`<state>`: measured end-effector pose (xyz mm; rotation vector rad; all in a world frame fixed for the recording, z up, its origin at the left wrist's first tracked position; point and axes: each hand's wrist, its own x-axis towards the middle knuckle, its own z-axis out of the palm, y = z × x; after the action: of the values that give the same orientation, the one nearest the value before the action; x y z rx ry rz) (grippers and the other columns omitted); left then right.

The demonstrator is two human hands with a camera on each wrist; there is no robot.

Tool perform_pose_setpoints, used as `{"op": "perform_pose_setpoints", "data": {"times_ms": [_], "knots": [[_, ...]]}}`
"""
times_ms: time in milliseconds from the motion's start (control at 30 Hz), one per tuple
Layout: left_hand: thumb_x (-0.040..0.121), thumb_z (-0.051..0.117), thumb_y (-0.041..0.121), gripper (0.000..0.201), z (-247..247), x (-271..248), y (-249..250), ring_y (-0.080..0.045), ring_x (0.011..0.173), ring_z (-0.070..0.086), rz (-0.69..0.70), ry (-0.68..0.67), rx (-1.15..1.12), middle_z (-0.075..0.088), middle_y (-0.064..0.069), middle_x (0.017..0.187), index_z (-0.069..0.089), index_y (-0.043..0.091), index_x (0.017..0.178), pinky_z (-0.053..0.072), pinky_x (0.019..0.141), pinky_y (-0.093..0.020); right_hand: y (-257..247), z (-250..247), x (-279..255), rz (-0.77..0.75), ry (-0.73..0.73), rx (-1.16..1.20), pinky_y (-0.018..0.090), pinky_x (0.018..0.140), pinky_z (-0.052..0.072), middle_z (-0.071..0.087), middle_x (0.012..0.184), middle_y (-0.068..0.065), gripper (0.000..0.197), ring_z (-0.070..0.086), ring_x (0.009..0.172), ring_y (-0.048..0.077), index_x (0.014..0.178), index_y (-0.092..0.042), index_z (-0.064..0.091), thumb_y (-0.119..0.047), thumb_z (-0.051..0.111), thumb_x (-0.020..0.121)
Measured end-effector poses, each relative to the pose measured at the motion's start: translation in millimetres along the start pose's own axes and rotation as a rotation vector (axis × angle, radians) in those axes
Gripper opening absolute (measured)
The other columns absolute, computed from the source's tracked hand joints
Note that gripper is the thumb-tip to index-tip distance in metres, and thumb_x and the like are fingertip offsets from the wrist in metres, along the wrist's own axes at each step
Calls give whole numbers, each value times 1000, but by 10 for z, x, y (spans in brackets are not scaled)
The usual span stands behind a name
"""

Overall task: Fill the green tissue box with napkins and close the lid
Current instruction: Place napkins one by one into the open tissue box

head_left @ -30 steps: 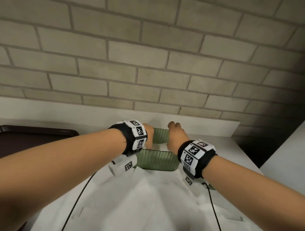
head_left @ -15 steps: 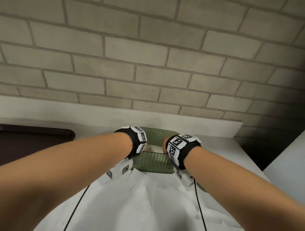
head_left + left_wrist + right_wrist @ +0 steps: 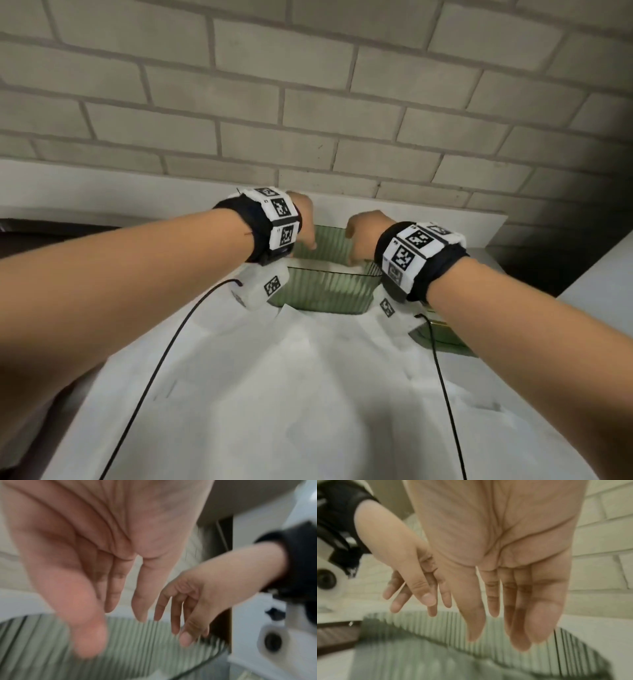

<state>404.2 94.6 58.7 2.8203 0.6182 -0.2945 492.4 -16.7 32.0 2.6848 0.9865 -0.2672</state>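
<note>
— How's the light?
— Soft and even in the head view, dimming to a dark vignette at the right edge; brick wall [image 3: 308, 85] courses bow with lens distortion.
— And the wrist views?
— Smeared — the green tissue box [image 3: 137, 642] ribs streak below each grip, and the near thumb [image 3: 80, 615] is out of focus.

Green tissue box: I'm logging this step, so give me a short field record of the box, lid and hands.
box: green tissue box, ribbed, open at the top, white napkins inside
lid: green lid lies on the table to the right of the box, partly hidden by the right arm
left hand: above the box, fingers straight, holding nothing
right hand: above the box, fingers straight, holding nothing
surface: white table
</note>
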Motion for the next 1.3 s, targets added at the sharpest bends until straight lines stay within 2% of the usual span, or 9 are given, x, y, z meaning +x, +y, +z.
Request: {"op": "perform_pose_setpoints", "data": {"times_ms": [133,233,300,433,567,800,1000,1200,1300], "knots": [[84,66,35,32,-65,-293,-151,-11,49,59,88,70,-233,68,-1,69,69,8,102,44,41,-12,85,-148,-554,-140,183,404,24,75,43,62,101,2,41,57,91,19,112,-17,63,-27,77,75],[81,69,34,21,52,-505,-317,0,40,54,148,102,-284,65,9,57,68,17,93,36,34,-9,69,-15,-846,-268,106,463,25,72,46,64,80,-5,34,56,70,10,104,-23,65,-23,79,72],[79,71,33,21,210,-653,-384,-3,44,54,175,48,-192,62,9,53,66,21,95,39,41,-14,22,92,-1009,-371,4,374,24,75,48,67,83,-9,40,58,71,6,106,-27,63,-23,80,70],[72,78,33,39,650,-816,-532,-13,82,60,296,-213,32,66,6,94,64,23,108,48,78,-24,-134,435,-1131,-513,-184,153,24,83,48,62,103,-7,51,58,91,10,113,-29,62,-25,83,66],[66,83,34,49,884,-881,-632,-9,91,55,439,-298,10,55,14,97,64,30,111,39,71,-10,-273,673,-1117,-565,-244,87,24,88,44,55,108,-6,50,50,100,9,114,-26,61,-27,81,68],[61,85,37,63,1161,-880,-551,-16,113,43,551,-343,101,41,9,105,55,27,116,40,99,-29,-362,846,-991,-537,-255,-45,34,86,46,49,95,-8,46,43,96,14,106,-28,55,-33,79,67],[58,85,44,47,1136,-848,-494,-12,99,31,596,-306,241,46,5,108,48,30,84,41,92,-31,-348,824,-968,-572,-212,-156,32,88,43,51,100,-7,36,42,109,18,102,-23,64,-37,76,71],[59,81,48,51,1094,-843,-510,-16,84,50,609,-219,307,62,7,100,48,25,90,29,87,-29,-191,594,-972,-589,-28,17,25,85,33,63,96,-8,22,45,101,10,89,-20,71,-34,75,73],[63,78,47,41,1016,-848,-561,-11,78,47,603,-145,289,64,11,96,53,27,88,29,89,-27,-55,421,-1008,-546,8,199,23,79,42,65,86,-7,13,58,86,10,89,-19,68,-25,72,79]]}}
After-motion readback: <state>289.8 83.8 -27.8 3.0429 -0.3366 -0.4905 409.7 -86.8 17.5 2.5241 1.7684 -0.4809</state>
